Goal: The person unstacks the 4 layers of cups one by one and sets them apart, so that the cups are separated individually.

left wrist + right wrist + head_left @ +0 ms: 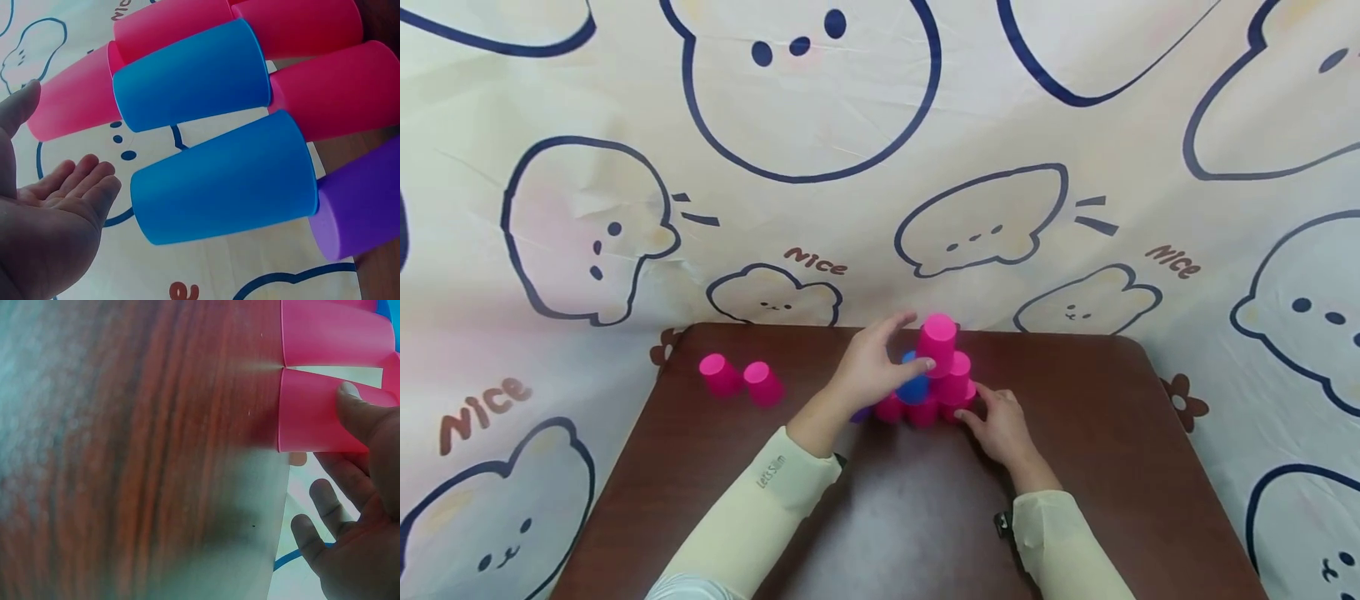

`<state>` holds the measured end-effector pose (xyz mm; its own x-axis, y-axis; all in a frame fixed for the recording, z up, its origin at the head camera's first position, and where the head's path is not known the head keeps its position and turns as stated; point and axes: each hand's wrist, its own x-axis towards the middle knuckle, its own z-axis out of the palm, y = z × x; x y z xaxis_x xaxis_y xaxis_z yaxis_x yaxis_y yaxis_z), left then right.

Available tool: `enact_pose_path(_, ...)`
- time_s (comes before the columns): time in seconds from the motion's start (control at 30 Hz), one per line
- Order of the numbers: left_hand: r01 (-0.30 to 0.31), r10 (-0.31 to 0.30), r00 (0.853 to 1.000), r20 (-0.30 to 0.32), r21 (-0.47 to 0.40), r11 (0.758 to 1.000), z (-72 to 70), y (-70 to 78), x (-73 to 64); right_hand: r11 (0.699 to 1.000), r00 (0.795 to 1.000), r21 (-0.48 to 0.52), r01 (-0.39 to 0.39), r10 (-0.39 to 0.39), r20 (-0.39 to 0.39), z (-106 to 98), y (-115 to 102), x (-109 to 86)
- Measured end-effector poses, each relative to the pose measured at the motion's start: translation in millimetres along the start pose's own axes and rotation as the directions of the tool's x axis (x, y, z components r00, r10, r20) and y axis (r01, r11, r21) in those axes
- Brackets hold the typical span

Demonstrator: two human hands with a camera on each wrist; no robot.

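The top pink cup (937,340) stands mouth down at the peak of a stacked cup pyramid, its rim bridging the upper blue cup (194,75) and the pink cup (957,371) beside it. Below the upper blue cup, the lower blue cup (225,181) rests partly on the purple cup (369,194) at the left end of the bottom row. The left hand (868,360) is spread beside the peak, thumb well away from the fingers; whether its thumb brushes the top pink cup I cannot tell. The right hand (1003,425) pinches the end pink cup (312,412) at the base's right, thumb on the near side and a fingertip showing past the far side, its other fingers apart. Steadying this well calls for light, even pressure: squeezing or pushing the end pink cup sideways could open a gap and tip the cups above. The left hand is best kept wide and drawn straight clear of the peak, since a snagged thumb could topple it. The 2 loose pink cups, the outer one (720,377) and the inner one (765,386), stand well apart on the brown wood-grain table (1075,433), before a cartoon-print backdrop (857,217).
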<state>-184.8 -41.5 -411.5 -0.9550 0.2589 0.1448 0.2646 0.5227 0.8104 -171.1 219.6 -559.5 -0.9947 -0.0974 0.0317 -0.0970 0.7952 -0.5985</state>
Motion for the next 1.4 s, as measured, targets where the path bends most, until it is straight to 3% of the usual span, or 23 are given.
enact_pose_path(0.17,0.012,-0.012,0.999,0.043,0.001,1.0,8.2,2.6,1.2,1.0,1.0,-0.02,-0.002,0.002,-0.019,0.1,1.3,-6.9)
enact_pose_path(0.4,0.033,-0.033,0.999,0.037,0.004,0.999,10.8,4.9,6.7,1.0,1.0,-0.008,0.021,-0.021,-0.018,0.9,-0.5,-2.1)
enact_pose_path(0.93,0.072,-0.072,0.997,0.038,-0.006,0.997,32.1,13.9,18.9,1.0,0.999,-0.022,-0.002,0.001,-0.039,-11.1,14.0,-3.4)
enact_pose_path(1.2,0.103,-0.102,0.994,0.031,-0.022,0.994,24.7,10.6,8.3,1.0,1.0,-0.011,0.02,-0.02,-0.02,2.0,5.4,-6.7)
enact_pose_path(1.4,0.087,-0.087,0.996,0.032,-0.022,0.996,18.1,11.1,9.5,1.0,0.999,-0.012,0.018,-0.018,-0.047,4.3,0.0,-2.0)
